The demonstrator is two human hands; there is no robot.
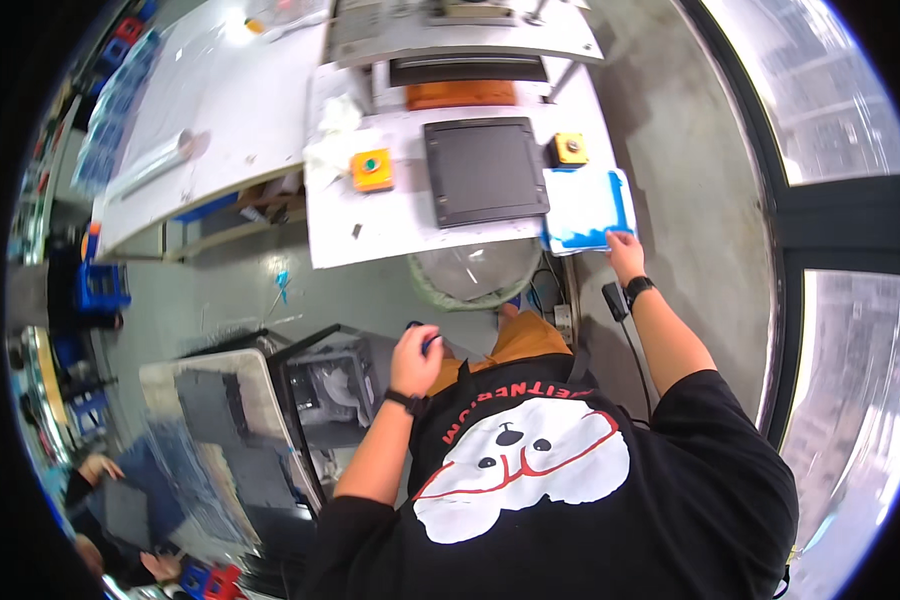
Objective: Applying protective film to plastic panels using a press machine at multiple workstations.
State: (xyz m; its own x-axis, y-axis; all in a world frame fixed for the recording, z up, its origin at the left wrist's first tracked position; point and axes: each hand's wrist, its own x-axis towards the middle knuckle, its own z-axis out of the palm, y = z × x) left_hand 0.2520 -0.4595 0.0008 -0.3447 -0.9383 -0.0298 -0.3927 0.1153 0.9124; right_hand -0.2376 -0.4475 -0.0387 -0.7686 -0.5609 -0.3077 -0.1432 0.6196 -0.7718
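Note:
My right hand (626,257) is at the near right corner of a flat white sheet (576,200) with a blue border, its fingers closed on the edge. The sheet lies on the right end of the white table. My left hand (416,360) is held in front of my body, away from the table, fingers curled round a small dark-blue object (429,345) whose kind I cannot make out. A flat black rectangular panel (485,170) lies on the table, left of the sheet.
On the white table (375,235), a yellow box with a green button (372,170) and another yellow button box (570,149) flank the panel. Below its edge is a bin with a clear liner (475,275). A rack with grey sheets (235,420) stands left; another person's hands (98,467) are beyond.

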